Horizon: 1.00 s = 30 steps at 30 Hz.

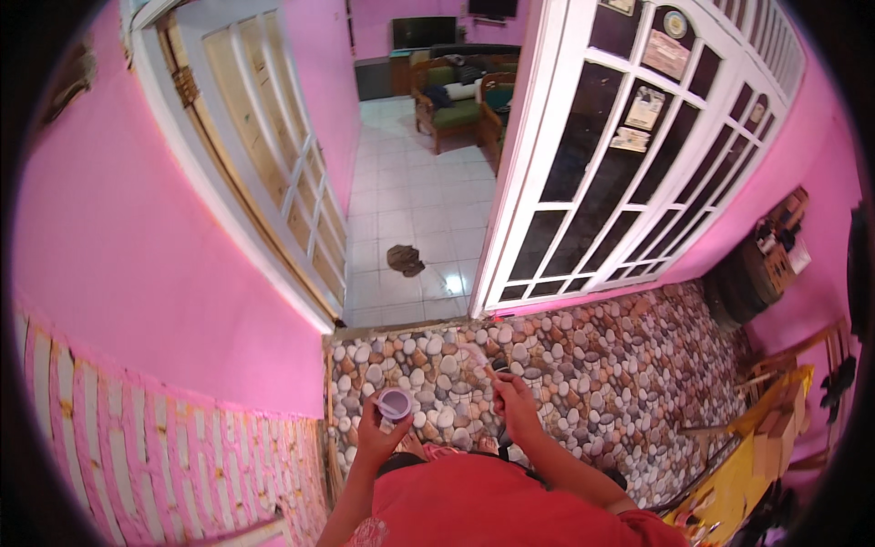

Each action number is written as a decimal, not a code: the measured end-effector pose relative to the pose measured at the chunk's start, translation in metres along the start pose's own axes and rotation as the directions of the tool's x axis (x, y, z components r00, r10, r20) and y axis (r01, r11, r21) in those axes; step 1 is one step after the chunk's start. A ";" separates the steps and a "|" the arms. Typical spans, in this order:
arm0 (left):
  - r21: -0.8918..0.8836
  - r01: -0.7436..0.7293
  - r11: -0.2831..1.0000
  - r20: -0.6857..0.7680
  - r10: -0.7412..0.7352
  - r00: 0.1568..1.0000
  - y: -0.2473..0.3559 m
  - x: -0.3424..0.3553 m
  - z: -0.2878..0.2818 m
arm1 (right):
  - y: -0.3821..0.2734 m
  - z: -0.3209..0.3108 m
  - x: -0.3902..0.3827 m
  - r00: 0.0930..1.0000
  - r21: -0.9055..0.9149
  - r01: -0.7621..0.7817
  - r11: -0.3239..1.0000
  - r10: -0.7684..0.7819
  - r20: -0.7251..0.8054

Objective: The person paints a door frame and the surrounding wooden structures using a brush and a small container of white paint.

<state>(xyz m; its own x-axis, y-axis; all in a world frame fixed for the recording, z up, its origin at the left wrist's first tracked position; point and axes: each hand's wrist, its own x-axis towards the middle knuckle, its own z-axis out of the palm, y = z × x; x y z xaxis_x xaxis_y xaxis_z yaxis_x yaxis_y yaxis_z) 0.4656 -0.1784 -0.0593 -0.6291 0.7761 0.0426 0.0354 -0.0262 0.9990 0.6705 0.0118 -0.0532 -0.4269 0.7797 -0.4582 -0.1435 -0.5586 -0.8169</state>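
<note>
Held up in front of my red shirt is a small round cup (pixel 396 402) with a pale rim and greyish-lilac inside. My left hand (pixel 379 441) is closed around its side, the thumb and fingers at the rim. To the right, my right hand (pixel 518 412) grips the handle of a paintbrush (pixel 478 356). Its pale, pinkish bristles point up and left, over the pebble-patterned floor (pixel 574 383). Brush and cup are apart. Part of the brush handle is hidden in my fingers.
Ahead, a doorway with a white-framed door (pixel 264 109) opens onto a tiled room. A dark crumpled cloth (pixel 406 260) lies on the tiles. White-framed window panes (pixel 592 173) stand at right. Tyres (pixel 743 278) and a yellow table (pixel 743 465) line the right side.
</note>
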 end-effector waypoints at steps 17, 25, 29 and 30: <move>0.031 0.031 0.999 -0.030 -0.030 0.999 0.022 -0.056 0.111 | -0.016 -0.117 0.006 0.998 -0.029 -0.061 0.998 0.061 -0.009; 0.073 0.041 0.997 -0.128 -0.031 0.991 0.006 -0.087 0.131 | -0.021 -0.119 0.022 0.993 -0.050 -0.067 0.996 0.072 0.093; 0.079 0.083 0.993 -0.144 -0.071 0.987 0.007 -0.105 0.136 | -0.008 -0.123 0.026 0.984 -0.112 -0.089 0.990 0.105 0.144; 0.052 0.109 0.993 -0.138 -0.101 0.985 0.006 -0.111 0.136 | -0.005 -0.126 0.024 0.982 -0.119 -0.092 0.989 0.109 0.152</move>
<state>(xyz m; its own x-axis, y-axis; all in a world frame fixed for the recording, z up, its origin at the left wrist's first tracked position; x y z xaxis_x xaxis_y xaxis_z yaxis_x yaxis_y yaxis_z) 0.6414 -0.1785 -0.0597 -0.7306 0.6804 -0.0573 0.0073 0.0916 0.9958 0.7733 0.0695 -0.1041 -0.5710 0.6616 -0.4860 0.0035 -0.5900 -0.8074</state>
